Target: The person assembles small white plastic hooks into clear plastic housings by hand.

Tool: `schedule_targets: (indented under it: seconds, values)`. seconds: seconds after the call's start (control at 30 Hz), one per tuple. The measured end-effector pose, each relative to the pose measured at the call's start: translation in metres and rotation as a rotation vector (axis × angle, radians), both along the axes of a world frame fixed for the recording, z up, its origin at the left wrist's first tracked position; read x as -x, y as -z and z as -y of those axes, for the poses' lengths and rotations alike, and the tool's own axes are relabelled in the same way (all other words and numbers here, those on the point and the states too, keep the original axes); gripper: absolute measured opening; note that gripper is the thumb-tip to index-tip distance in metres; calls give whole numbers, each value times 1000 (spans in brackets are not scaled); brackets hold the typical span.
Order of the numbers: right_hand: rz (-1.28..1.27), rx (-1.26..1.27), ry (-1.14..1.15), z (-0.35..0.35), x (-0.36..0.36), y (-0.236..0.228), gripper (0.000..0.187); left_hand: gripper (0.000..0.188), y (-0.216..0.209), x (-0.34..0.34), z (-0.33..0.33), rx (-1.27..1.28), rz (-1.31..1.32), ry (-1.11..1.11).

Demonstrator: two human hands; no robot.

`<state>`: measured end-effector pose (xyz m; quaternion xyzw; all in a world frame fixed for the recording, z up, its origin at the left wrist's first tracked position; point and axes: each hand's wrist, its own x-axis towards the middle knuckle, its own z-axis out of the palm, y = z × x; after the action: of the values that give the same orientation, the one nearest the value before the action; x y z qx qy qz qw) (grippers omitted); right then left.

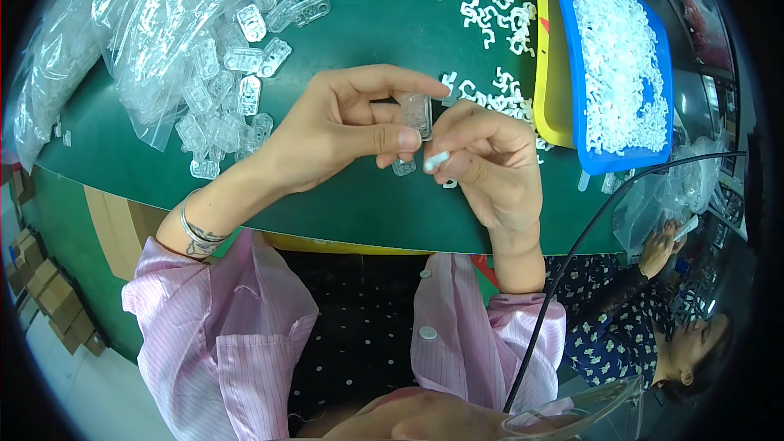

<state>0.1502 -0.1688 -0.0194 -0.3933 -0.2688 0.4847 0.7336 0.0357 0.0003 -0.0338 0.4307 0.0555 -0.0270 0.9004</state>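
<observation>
Between the thumb and fingers of my left hand (331, 126) is a small clear plastic case (417, 114), held upright over the green table. Close beside it, my right hand (494, 155) pinches a small white plastic piece (437, 161) between thumb and fingers. The two hands nearly meet, and part of the case's edge lies behind my right fingers. Just below the left fingertips another clear case (403, 167) lies on the table. Loose white hook-shaped pieces (502, 98) are scattered beyond my right hand.
A pile of clear cases (220, 114) spills from plastic bags (171, 16) at the left. At the right, a blue tray (581, 126) full of white pieces rests by a yellow tray (542, 98). A black cable (588, 229) crosses the right side. A co-worker (621, 318) sits at the right.
</observation>
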Motion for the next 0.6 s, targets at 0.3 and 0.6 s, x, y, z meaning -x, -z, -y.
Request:
schedule_targets:
  seconds: [0.3, 0.6]
  values:
    - [428, 196, 298, -5, 7, -1, 16, 34, -15, 8, 20, -467, -198, -227]
    - [949, 351, 282, -8, 8, -7, 15, 28, -8, 8, 17, -778, 58, -209]
